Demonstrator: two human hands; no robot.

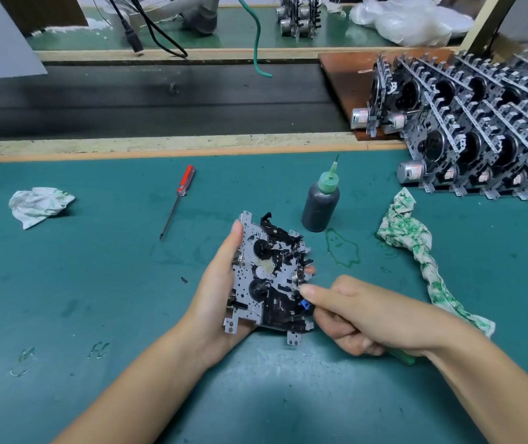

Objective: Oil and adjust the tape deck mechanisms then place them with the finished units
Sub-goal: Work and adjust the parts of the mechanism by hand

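The left hand (224, 283) grips the mechanism (270, 277) from beneath, thumb along its edge, while the right hand (362, 312) — fingers curled, thumb touching the mechanism's near side — holds something green, oil bottle (320, 203) just beyond.

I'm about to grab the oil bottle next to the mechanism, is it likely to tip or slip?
The oil bottle stands upright, tall and narrow with a long needle tip, so a sideways nudge could probably tip it. A green puddle beside it suggests oily residue, so it may be slippery.
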